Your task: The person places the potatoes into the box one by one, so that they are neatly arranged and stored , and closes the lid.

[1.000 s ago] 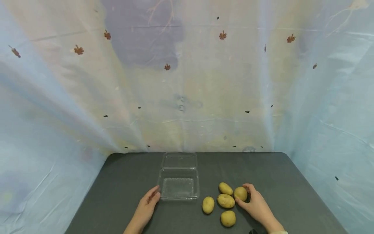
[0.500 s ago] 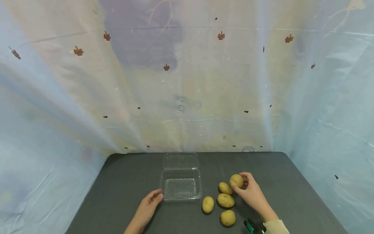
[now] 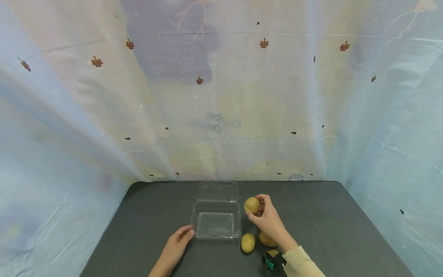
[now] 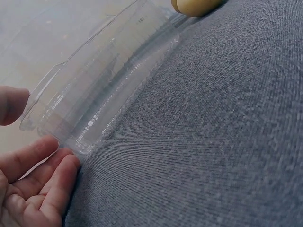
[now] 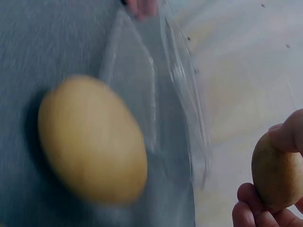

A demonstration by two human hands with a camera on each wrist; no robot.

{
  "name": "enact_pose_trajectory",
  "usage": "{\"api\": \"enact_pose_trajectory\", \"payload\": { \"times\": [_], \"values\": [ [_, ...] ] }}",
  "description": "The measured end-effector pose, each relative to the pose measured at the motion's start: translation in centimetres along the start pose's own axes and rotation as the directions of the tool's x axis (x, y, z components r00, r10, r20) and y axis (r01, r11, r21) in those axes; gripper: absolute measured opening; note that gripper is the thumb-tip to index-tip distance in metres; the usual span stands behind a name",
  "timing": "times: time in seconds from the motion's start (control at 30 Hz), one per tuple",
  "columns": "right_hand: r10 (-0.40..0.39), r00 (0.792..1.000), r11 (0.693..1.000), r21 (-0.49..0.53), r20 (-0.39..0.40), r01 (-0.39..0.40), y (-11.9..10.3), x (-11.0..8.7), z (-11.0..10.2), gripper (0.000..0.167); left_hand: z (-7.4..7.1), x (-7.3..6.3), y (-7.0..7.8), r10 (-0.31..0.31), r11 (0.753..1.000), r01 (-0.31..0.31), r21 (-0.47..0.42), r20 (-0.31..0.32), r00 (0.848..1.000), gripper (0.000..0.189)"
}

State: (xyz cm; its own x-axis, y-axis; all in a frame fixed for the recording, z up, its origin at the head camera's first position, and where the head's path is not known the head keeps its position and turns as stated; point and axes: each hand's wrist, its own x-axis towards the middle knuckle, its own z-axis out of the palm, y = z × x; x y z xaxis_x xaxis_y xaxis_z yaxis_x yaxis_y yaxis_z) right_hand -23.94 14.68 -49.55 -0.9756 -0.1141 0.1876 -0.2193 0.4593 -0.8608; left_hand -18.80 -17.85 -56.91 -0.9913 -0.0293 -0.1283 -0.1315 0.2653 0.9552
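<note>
My right hand (image 3: pixel 271 221) grips a round yellow potato (image 3: pixel 251 206) between thumb and fingers, above the table just right of a clear plastic clamshell box (image 3: pixel 216 235). In the right wrist view, the held potato (image 5: pixel 274 175) shows at the right edge. The box stands with its lid (image 3: pixel 218 191) folded back. My left hand (image 3: pixel 174 246) touches the box's front left corner, its fingers loosely extended; in the left wrist view the fingertips (image 4: pixel 49 144) lie against the corner. A loose potato (image 3: pixel 247 243) lies near the box's front right corner.
Another potato (image 3: pixel 267 239) sits partly hidden under my right hand. A further one (image 3: pixel 273 252) shows behind the black and green wrist strap (image 3: pixel 271 261). The dark grey table (image 3: pixel 155 207) reaches back to a patterned plastic curtain (image 3: pixel 221 154).
My right hand has lifted the round potato off the table and carried it left toward the box. The box and my left hand have shifted slightly right.
</note>
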Motion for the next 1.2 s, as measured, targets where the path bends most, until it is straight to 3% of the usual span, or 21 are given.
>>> {"api": "enact_pose_trajectory", "payload": {
  "times": [0.37,0.8,1.2],
  "values": [
    [-0.069,0.986,0.996,0.068,0.152,0.059,-2.0,0.4,4.9,0.062,0.2,0.1,0.0,0.033,0.999,-0.033,-0.001,0.01,0.999,0.053],
    [-0.067,0.971,0.998,0.01,0.23,0.066,-2.3,1.4,8.6,0.06,0.3,0.1,-0.1,0.016,1.0,-0.015,-0.011,0.015,1.0,0.055],
    [-0.058,0.971,0.994,-0.079,0.23,0.078,-2.8,1.9,10.3,0.056,0.2,0.1,-0.1,0.033,0.999,-0.033,-0.017,-0.012,0.999,0.051]
  ]
}}
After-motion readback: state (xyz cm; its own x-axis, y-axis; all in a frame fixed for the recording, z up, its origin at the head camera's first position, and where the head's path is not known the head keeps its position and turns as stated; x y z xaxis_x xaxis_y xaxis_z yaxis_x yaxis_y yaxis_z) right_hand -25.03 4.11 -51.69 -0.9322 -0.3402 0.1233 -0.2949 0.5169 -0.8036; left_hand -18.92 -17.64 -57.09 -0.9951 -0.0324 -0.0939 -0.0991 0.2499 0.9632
